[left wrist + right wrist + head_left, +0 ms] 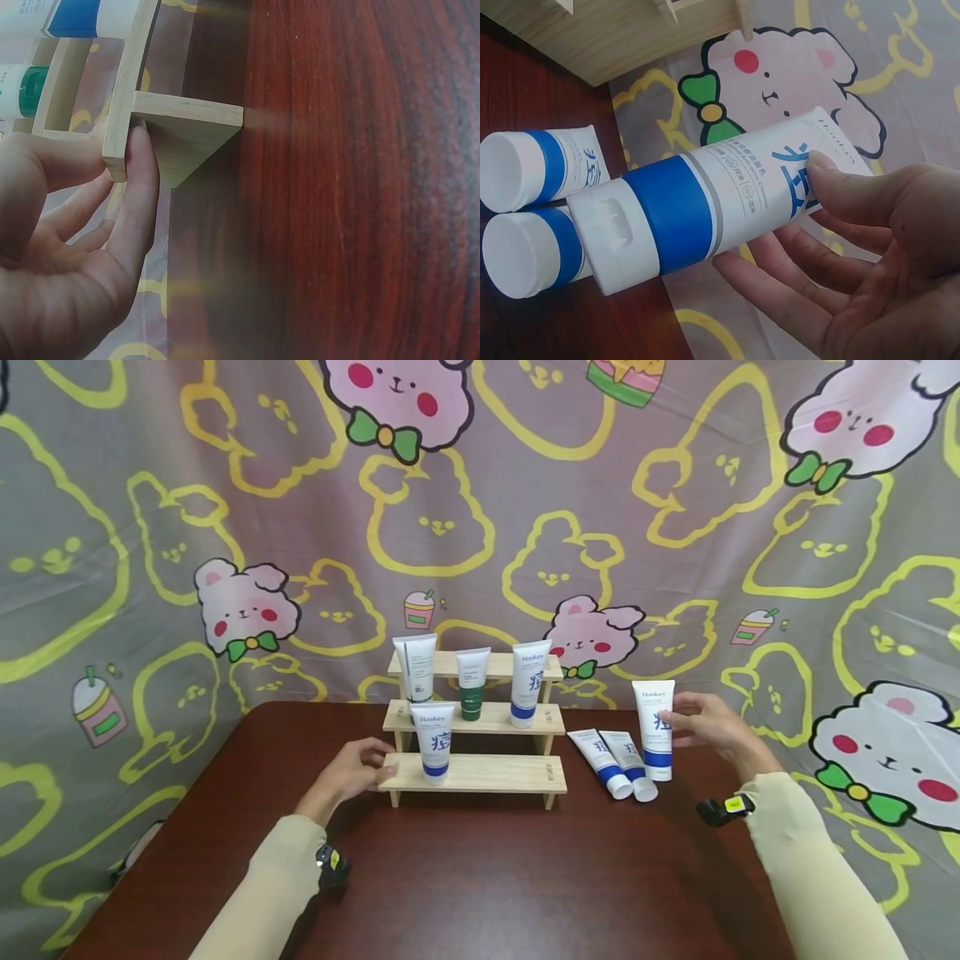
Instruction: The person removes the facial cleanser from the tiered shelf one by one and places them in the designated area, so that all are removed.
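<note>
My right hand (708,727) grips a white squeeze tube (735,191) with a blue band and white cap, upright with the cap down in the head view. Thumb on its printed front, fingers behind. Two similar tubes (606,767) lie on the table just left of it. With thumb and fingers my left hand (82,217) pinches the left end of the lowest step of a wooden three-step rack (495,775). A blue-banded tube (433,743) stands on that step near the hand.
Higher on the rack stand a white tube (417,668) with dark print, a green-capped tube (472,685) and another blue-banded tube (529,685). The dark red-brown table (510,877) ends at a patterned curtain (480,568) behind the rack.
</note>
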A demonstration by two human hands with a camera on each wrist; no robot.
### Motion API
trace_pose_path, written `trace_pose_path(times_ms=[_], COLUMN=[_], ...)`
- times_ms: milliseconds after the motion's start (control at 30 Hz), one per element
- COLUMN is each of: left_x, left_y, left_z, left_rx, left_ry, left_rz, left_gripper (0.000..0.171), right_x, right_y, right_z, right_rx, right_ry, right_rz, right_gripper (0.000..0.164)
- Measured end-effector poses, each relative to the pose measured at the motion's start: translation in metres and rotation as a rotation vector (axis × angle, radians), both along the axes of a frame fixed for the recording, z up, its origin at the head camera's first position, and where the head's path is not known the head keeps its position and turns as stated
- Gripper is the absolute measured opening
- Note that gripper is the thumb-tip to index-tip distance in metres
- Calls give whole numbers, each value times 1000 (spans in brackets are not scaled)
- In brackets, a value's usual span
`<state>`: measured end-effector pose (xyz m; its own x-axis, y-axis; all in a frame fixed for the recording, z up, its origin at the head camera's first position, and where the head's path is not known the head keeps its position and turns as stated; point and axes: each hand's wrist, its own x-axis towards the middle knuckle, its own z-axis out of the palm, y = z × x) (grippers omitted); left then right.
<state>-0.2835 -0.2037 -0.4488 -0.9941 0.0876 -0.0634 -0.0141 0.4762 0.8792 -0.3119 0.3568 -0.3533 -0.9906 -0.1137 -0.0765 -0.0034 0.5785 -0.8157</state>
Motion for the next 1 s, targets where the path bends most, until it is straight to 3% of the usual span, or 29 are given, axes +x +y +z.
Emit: trace_pose_path(times_ms=[367, 1000], left_x=[-1, 2], left_y=[-1, 0], left_z=[-3, -1], left_rx=[-3, -17], left_ry=[-7, 19], left_rz=[12, 5], left_gripper=[39, 37], right_x=[1, -4], right_y=[10, 16], right_z=[-4, -16], right_rx=[-51, -5], right_ry=[0, -27], right_rz=[20, -26], right_gripper=[64, 65])
